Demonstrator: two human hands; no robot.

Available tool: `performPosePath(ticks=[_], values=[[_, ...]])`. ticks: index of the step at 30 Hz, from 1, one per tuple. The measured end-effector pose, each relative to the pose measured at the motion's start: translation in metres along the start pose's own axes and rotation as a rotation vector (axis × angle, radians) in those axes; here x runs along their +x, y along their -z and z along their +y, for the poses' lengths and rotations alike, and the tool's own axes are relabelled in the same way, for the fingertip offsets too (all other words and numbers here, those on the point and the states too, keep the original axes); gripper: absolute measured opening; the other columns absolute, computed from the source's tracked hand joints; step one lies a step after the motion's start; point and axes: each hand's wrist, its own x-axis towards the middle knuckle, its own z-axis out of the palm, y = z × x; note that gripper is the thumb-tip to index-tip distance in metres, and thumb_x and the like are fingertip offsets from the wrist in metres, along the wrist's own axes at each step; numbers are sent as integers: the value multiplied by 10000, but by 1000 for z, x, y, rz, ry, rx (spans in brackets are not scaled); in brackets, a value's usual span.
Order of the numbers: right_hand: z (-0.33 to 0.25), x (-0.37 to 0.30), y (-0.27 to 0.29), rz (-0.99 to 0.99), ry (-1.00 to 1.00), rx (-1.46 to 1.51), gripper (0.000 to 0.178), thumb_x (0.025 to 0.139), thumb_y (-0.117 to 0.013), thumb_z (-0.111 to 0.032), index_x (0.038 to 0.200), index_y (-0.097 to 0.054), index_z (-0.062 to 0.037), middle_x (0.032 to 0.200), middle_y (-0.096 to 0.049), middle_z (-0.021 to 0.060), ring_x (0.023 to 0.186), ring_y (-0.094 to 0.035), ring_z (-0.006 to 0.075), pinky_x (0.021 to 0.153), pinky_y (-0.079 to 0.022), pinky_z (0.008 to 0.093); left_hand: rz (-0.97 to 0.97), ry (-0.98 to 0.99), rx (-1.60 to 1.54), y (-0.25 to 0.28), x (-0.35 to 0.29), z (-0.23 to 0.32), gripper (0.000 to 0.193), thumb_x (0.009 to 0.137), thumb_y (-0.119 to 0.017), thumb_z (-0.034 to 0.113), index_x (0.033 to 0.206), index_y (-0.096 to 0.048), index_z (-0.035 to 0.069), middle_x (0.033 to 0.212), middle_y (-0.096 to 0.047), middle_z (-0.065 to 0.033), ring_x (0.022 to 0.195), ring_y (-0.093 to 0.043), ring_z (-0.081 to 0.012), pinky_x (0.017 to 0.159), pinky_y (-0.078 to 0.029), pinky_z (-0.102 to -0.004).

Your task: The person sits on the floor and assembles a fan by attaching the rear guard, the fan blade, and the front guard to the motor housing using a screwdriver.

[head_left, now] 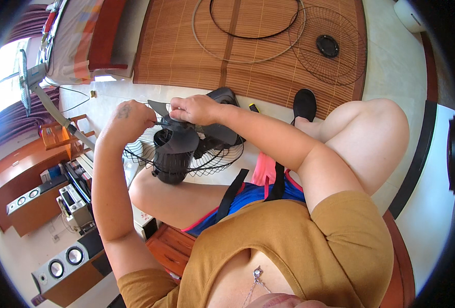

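Between my knees is a partly dismantled black electric fan, its dark plastic blade set [178,139] uncovered inside the rear wire guard [226,163]. Below the blades shows the rounded motor housing [171,167], close to my left thigh. My left hand [127,121] is closed at the left side of the blades; a short dark thing shows at its fingertips, too small to name. At the hub, my right hand [194,109] pinches the blade set, its fingers hiding the centre. The fan's black base [223,96] lies beyond my right wrist.
A brown bamboo mat [176,51] carries a front wire guard [348,49] and thin rings [193,28]. A small black-and-yellow item [254,108] lies near my shoe [304,102]. At left stand a grey pole fan [55,105], a wooden stool [65,136] and speakers [65,262].
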Motion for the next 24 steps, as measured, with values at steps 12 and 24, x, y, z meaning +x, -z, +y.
performPosePath(ticks=[12, 24], values=[[3, 4, 15, -49, 136, 140, 372, 889, -538, -447, 1021, -585, -102, 863, -645, 88, 837, -612, 217, 734, -455, 348, 162, 8, -319, 4, -17, -7, 305, 694, -730, 151, 984, -679, 72, 965, -662, -137, 903, -609, -314, 807, -473, -362], [16, 0, 46, -275, 151, 235, 484, 750, -629, -133, 1214, -512, -65, 1197, -530, 120, 1028, -530, 201, 871, -457, 338, 1126, 410, -1056, -65, -98, -46, 240, 912, -531, 73, 1123, -597, -20, 1123, -625, -122, 1043, -592, -205, 925, -439, -302]])
